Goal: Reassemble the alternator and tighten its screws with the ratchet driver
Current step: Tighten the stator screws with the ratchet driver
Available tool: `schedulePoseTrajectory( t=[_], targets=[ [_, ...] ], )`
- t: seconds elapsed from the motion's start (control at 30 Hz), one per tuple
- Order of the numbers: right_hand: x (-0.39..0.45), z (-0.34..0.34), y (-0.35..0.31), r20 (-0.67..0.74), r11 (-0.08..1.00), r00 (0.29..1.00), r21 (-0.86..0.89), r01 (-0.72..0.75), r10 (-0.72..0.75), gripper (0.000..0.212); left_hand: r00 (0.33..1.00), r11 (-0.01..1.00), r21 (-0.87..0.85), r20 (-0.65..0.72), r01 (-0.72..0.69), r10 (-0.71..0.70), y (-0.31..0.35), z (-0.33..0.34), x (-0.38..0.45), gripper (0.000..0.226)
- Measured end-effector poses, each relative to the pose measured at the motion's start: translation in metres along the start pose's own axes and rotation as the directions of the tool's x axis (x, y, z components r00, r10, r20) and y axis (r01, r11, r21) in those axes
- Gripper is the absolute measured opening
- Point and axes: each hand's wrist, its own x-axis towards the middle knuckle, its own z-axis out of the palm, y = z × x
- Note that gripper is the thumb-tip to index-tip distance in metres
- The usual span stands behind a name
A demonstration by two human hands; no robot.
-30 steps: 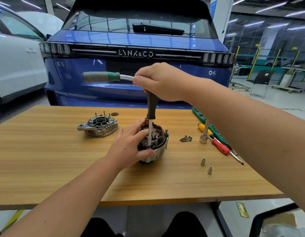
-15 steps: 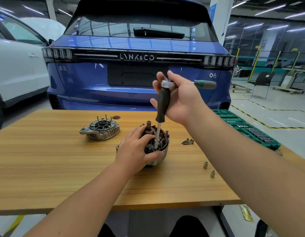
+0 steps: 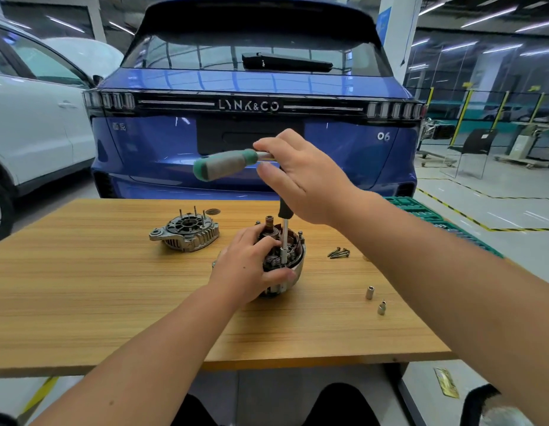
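Note:
The open alternator body [image 3: 290,258], with copper windings showing, stands on the wooden table [image 3: 113,302]. My left hand [image 3: 248,265] grips its left side. My right hand [image 3: 300,176] holds the head of the ratchet driver [image 3: 224,164] above it. The green handle points left. The black extension [image 3: 284,229] runs straight down, and its socket sits in the alternator's top. The grey alternator end cover [image 3: 185,232] lies apart to the left, studs up.
Several dark screws [image 3: 339,253] lie right of the alternator. Two small sockets [image 3: 374,298] stand near the table's right edge. A green tool tray [image 3: 436,222] is behind my right forearm. A blue car stands beyond the table, a white one at left.
The ratchet handle has swung from pointing right half a second ago back to pointing left. My left hand has kept its grip on the alternator.

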Motion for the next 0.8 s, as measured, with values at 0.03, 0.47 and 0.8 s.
schedulePoseTrajectory(
  t=[0.03,0.47,0.8],
  targets=[
    [0.001,-0.004,0.001,0.045,1.000,0.999,-0.004,-0.015,0.015,0.059,1.000,1.000,0.020,0.021,0.000,-0.001,0.000,-0.001,0.000,0.073],
    [0.042,-0.033,-0.018,0.402,0.716,0.772,0.316,-0.622,0.493,0.015,0.998,1.000,-0.007,0.057,0.009,-0.009,0.000,-0.005,-0.001,0.077],
    [-0.007,0.003,0.009,0.256,-0.179,0.835,0.965,-0.191,0.487,0.014,0.997,0.999,-0.044,0.076,-0.014,0.017,-0.003,-0.007,-0.001,0.073]
  ],
)
